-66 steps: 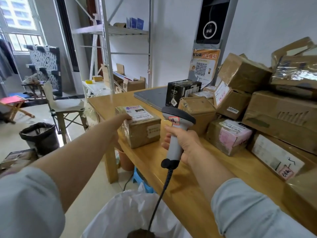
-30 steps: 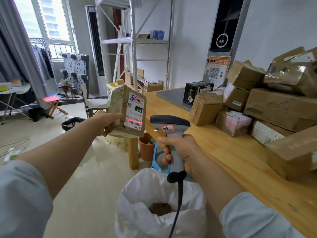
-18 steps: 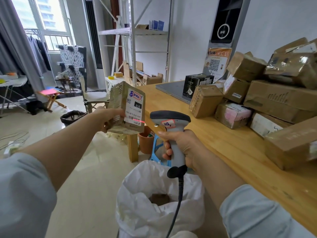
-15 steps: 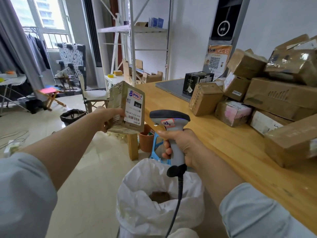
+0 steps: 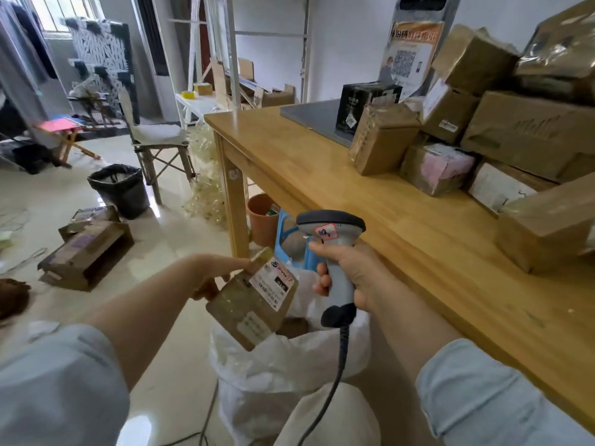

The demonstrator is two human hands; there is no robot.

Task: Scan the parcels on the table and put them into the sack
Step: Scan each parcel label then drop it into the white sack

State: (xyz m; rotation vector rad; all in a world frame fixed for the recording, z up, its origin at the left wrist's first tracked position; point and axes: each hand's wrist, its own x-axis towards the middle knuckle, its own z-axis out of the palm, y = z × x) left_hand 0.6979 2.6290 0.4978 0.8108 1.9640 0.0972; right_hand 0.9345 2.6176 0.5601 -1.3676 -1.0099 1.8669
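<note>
Nearest you, the one white sack (image 5: 257,375) stands open below the tabletop's near edge, and the parcel (image 5: 254,307) that you held up to the scanner half a second ago has come down: its lower corner now dips into the sack's mouth, label turned upward. Your left hand (image 5: 219,272) grips its upper end, fingers curled round the edge, so it is not yet released. A red line lay across the label shortly before that, so I judge this scan done and only the drop left. One brown parcel (image 5: 293,326) already shows inside the sack. Your right hand (image 5: 347,268) is wrapped round the grip of the single scanner (image 5: 331,226), which has stayed just off the near edge and now points at nothing; whether the trigger is pressed I cannot tell. Beyond it the table (image 5: 402,226) is bare wood along the near edge. The waiting parcels are heaped toward the right edge and far right corner. I count eight brown ones, the closest (image 5: 547,223) at the right edge and an upright one (image 5: 383,136) furthest in, plus one black box (image 5: 367,101) at the far edge. The heap runs out of view, so more may follow, and most of the work is ahead
</note>
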